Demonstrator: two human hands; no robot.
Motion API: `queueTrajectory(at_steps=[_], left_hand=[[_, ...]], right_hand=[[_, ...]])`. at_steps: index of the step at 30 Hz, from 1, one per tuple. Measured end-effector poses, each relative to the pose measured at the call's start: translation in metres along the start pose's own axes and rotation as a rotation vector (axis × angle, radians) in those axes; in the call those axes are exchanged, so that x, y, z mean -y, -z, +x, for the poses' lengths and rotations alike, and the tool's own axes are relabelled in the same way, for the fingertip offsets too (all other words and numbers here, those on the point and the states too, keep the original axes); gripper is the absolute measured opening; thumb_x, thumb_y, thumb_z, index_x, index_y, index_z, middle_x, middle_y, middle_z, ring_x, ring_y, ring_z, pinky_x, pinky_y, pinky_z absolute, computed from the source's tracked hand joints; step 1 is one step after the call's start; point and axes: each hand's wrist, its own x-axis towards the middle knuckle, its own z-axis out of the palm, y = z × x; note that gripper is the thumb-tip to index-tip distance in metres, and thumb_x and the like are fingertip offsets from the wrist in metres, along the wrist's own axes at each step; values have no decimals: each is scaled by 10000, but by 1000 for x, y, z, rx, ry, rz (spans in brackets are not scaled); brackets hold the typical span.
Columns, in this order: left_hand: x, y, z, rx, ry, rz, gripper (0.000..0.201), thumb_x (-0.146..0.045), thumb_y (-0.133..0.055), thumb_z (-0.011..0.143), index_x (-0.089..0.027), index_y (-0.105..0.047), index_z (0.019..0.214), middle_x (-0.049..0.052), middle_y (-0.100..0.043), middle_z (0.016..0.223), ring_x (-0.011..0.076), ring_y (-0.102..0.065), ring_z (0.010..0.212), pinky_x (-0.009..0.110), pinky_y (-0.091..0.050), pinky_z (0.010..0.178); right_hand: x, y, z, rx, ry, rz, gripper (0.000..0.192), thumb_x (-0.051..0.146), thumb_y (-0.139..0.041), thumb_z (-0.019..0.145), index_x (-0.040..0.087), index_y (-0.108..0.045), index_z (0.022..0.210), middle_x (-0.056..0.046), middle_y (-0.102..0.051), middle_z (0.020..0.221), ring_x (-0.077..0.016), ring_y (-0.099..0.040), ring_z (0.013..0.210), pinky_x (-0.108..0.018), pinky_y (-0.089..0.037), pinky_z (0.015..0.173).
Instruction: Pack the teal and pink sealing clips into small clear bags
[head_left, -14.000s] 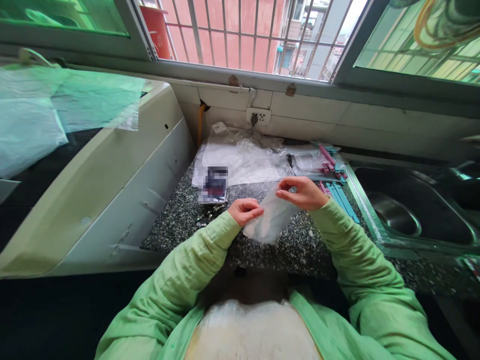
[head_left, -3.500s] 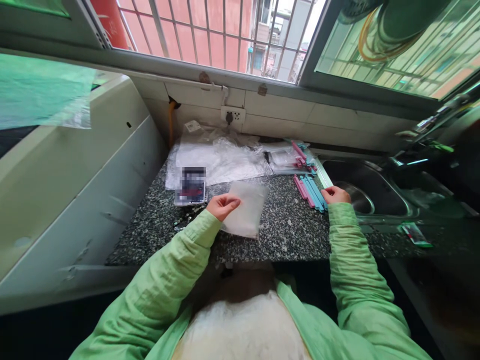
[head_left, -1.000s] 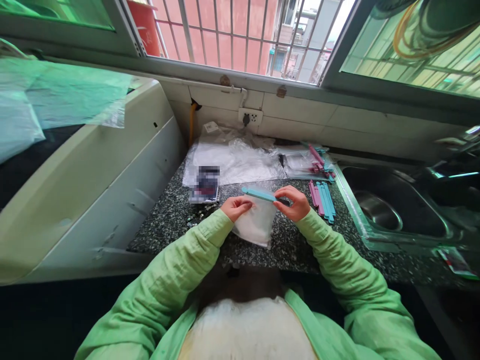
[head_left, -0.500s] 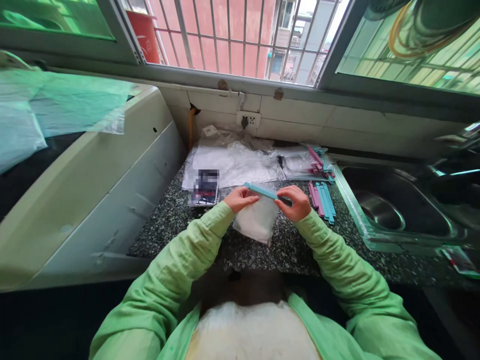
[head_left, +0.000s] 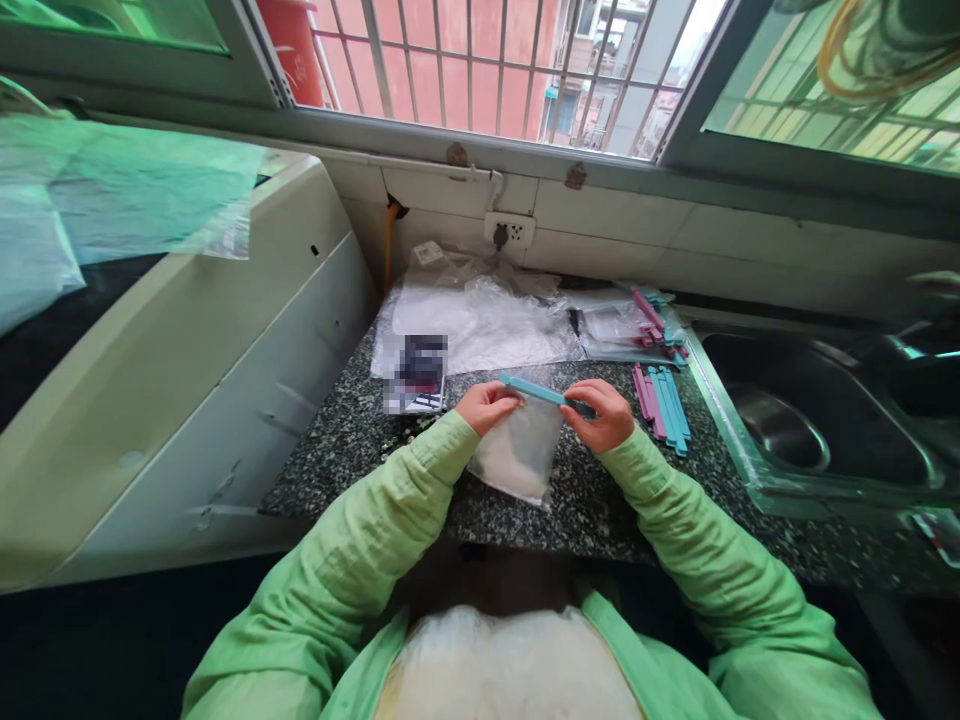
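A light-blue bag sealing clip (head_left: 534, 389) stretches between my two hands, across the top of a small clear plastic bag (head_left: 517, 452) with whitish contents. My left hand (head_left: 484, 407) pinches the bag's top edge and the clip near its left end. At the clip's right end, my right hand (head_left: 606, 414) grips it between thumb and fingers. Whether the clip is fully closed along its length I cannot make out. To the right lie loose blue clips (head_left: 670, 410) and purple clips (head_left: 649, 402), side by side on the speckled counter (head_left: 570, 520).
Flat clear plastic bags (head_left: 487, 320) cover the counter's back, with a packet of clips (head_left: 649, 325) at their right. A blurred-out item (head_left: 421, 375) lies left of my hands. The sink (head_left: 817, 400) is at right, a pale appliance (head_left: 247, 330) at left, a wall socket (head_left: 514, 230) behind.
The view has shifted slightly, so the scene sits a little further right. Both hands keep their hold on the clip and bag. The bag's front now looks more spread out.
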Motion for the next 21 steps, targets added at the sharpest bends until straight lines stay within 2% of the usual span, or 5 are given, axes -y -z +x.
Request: queueTrajectory(at_steps=[7,12,16,21], left_hand=[[-8,1,-3,23,-31,14,329,-420,-684,461,-134,-573,579,-21,-541,547,101,-455,554,229,-361,580],[-5,5,-3,-51,-36,65,440,-563,-616,526,-135,-514,514,-34,-446,470,79,-388,482,217,-305,494],[5,4,0,-47,0,-35,456,-577,-549,626,-123,-567,588,-6,-492,510,102,-447,511,231,-351,514],[9,-1,1,-78,37,-166,455,-566,-580,608,-112,-577,589,16,-551,564,103,-478,535,233,-388,551]], right_hand=[[1,0,0,-8,32,9,62,214,-584,704,177,-581,754,-55,-619,704,-155,-561,663,-283,-478,615],[3,-2,-1,-3,36,12,61,213,-582,702,176,-578,750,-53,-613,698,-153,-553,652,-279,-471,606],[6,-5,-3,12,38,16,60,225,-577,706,181,-572,747,-48,-605,694,-150,-549,646,-274,-472,598],[9,-7,-3,11,55,-17,77,221,-550,722,177,-567,782,-56,-590,721,-148,-548,670,-266,-478,610]])
